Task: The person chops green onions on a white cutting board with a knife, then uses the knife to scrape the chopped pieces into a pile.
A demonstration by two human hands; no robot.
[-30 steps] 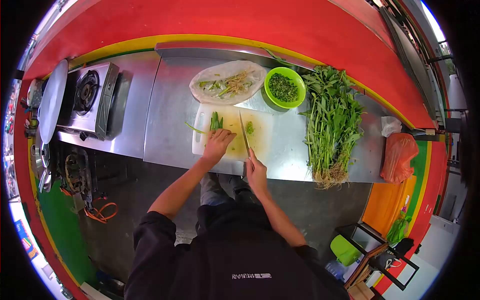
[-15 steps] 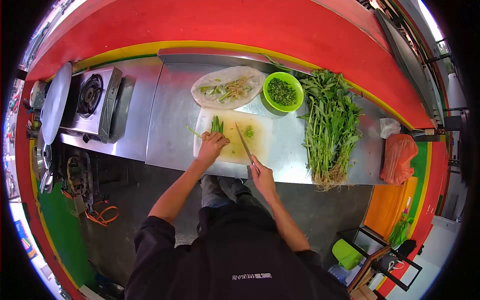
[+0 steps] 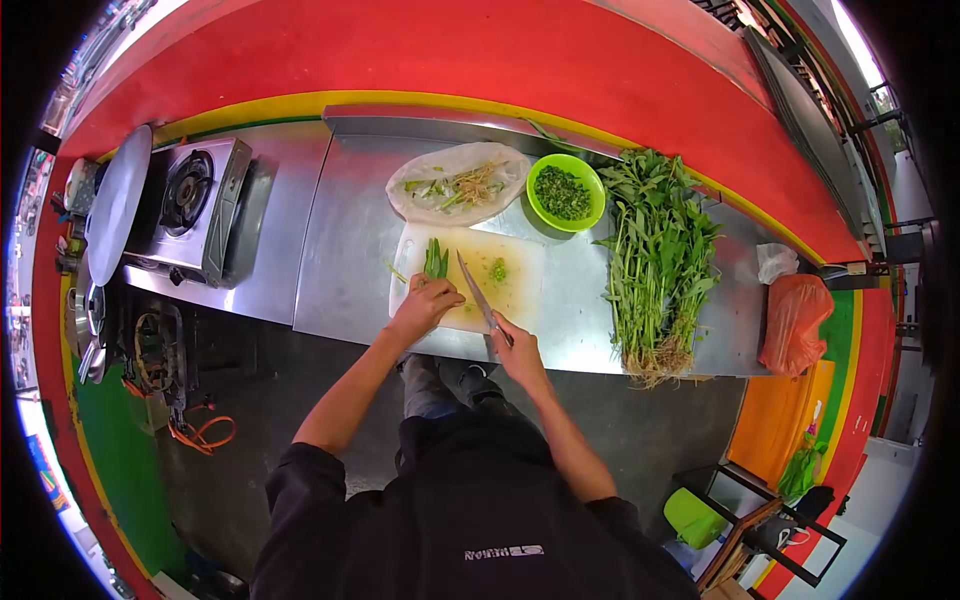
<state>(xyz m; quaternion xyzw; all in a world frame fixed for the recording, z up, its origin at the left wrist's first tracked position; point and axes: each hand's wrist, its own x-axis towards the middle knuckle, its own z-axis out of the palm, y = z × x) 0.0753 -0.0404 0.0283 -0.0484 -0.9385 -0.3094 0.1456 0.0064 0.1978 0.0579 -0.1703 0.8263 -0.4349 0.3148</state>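
On a white cutting board [image 3: 525,262], my left hand [image 3: 424,303] is closed over a bunch of green stalks [image 3: 436,260], whose dark green ends stick out beyond the fingers. My right hand [image 3: 516,346] grips a knife [image 3: 477,287] by its handle, with the blade slanting up and left over the board. The blade is apart from the stalks, just to their right. A small heap of chopped greens [image 3: 498,269] lies on the board to the right of the blade.
Behind the board are a clear plastic bag [image 3: 460,183] of rooty trimmings and a green bowl [image 3: 566,193] of chopped greens. A large pile of leafy stalks [image 3: 660,265] lies right. Further right is a red plastic bag [image 3: 797,322]; a gas stove [image 3: 190,205] stands left.
The knife and my right hand have shifted left, bringing the blade closer to the stalks. My left hand has moved slightly right and down, still holding the bunch.
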